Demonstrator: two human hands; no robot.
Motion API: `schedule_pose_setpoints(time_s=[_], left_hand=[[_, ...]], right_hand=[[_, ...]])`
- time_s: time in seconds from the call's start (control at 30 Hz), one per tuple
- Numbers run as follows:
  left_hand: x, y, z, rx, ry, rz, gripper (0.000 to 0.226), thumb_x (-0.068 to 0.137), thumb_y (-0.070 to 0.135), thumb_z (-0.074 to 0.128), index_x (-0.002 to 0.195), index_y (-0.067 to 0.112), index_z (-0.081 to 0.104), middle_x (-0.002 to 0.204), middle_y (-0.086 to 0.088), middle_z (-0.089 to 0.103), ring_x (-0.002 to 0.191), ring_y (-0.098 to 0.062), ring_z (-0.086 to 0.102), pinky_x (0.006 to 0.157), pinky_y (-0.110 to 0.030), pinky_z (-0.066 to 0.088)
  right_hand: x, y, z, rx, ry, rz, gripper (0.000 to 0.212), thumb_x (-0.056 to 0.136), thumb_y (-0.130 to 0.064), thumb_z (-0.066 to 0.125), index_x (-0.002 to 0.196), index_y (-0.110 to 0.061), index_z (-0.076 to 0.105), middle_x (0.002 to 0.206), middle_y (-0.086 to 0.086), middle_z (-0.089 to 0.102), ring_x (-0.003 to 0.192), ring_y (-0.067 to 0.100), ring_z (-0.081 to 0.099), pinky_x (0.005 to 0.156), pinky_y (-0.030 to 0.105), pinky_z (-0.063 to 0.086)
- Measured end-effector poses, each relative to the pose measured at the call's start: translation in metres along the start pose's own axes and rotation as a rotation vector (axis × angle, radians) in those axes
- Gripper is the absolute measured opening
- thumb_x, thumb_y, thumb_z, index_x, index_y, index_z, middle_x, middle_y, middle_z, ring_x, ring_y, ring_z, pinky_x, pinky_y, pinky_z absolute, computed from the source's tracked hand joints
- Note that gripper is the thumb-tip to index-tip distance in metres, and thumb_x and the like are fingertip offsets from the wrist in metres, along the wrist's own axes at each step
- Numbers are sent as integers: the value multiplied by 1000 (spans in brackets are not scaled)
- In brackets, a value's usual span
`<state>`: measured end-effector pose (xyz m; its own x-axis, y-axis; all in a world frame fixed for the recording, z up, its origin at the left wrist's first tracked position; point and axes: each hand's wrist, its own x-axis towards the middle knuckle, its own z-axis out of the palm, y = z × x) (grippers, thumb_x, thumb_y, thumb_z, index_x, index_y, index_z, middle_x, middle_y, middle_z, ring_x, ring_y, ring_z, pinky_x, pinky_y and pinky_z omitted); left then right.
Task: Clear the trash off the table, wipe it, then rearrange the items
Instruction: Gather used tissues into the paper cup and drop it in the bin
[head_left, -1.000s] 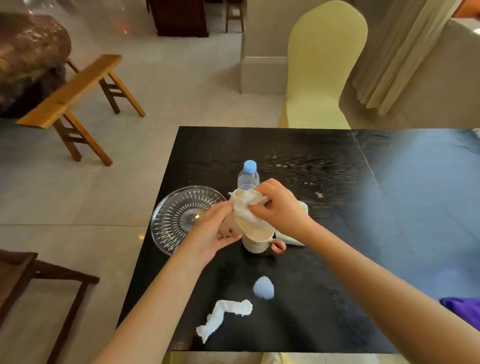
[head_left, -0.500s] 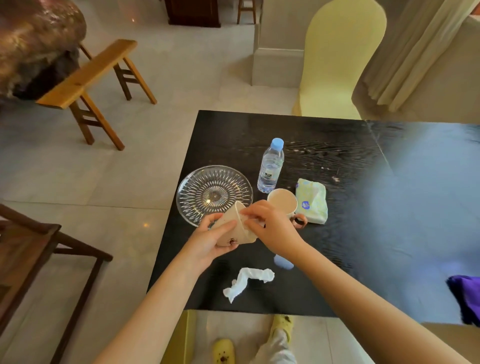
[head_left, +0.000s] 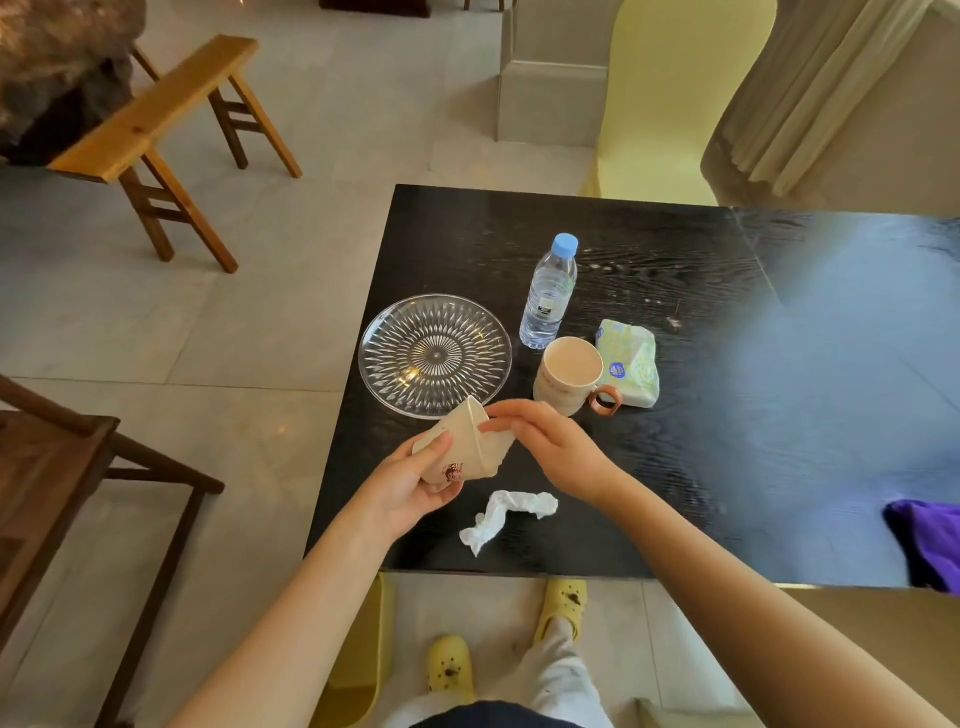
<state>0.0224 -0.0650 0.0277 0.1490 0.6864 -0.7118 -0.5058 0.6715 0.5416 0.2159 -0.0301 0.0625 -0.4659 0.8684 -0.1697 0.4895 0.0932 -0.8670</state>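
The black tabletop (head_left: 675, 467) now shows more near edge, since the paper cup (head_left: 462, 452) has come off the mug (head_left: 566, 375), tissue stuffed inside. The left hand (head_left: 410, 488) grips the cup; the right hand (head_left: 550, 447) pinches its rim. A twisted tissue (head_left: 506, 517) remains; glass plate (head_left: 435, 356), water bottle (head_left: 549, 293) and wipes pack (head_left: 627, 364) crowd wiping.

I see open bench (head_left: 779, 415) right of the tissue pack (head_left: 628, 364). Left of that pack, mug (head_left: 567, 375), water bottle (head_left: 549, 293) and glass plate (head_left: 435, 356) crowd together; a crumpled tissue (head_left: 506, 517) lies nearer me.
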Motion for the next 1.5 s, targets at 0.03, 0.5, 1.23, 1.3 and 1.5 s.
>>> schedule_pose_setpoints(time_s=[0.03,0.5,1.23,1.3,1.5], left_hand=[[1,-2,-4,-5,14,-6,37,76,22,69,111,22,58,118,-13,58,113,-30,52,79,-40,53],[9,-36,-56,-72,163,-55,32,77,22,71,106,25,58,118,-13,57,108,-29,54,70,-39,58],[7,-31,-28,-76,21,38,37,80,19,69,114,19,57,120,-14,58,111,-29,56,79,-40,56],[4,-33,-27,-84,2,38,38,82,18,67,118,17,55,120,-15,57,111,-30,56,79,-40,56],[-4,-44,-30,-134,-11,26,46,80,17,68,122,14,51,119,-16,58,111,-32,58,85,-45,55]], right_hand=[[1,6,2,64,53,36,31,99,-13,37,118,-25,59,114,-7,66,115,10,52,100,22,39],[3,80,101,-824,-167,377,44,87,-24,62,125,-11,44,126,11,44,115,29,46,85,37,49],[-21,12,68,-295,265,129,27,91,-29,57,112,-16,69,121,0,54,113,22,38,95,39,39],[-21,12,68,-326,210,151,26,91,-32,57,108,-16,70,122,-1,50,113,22,37,95,41,38],[-23,17,65,-253,141,197,25,91,-32,58,108,-17,69,140,-4,38,126,20,30,98,36,40]])
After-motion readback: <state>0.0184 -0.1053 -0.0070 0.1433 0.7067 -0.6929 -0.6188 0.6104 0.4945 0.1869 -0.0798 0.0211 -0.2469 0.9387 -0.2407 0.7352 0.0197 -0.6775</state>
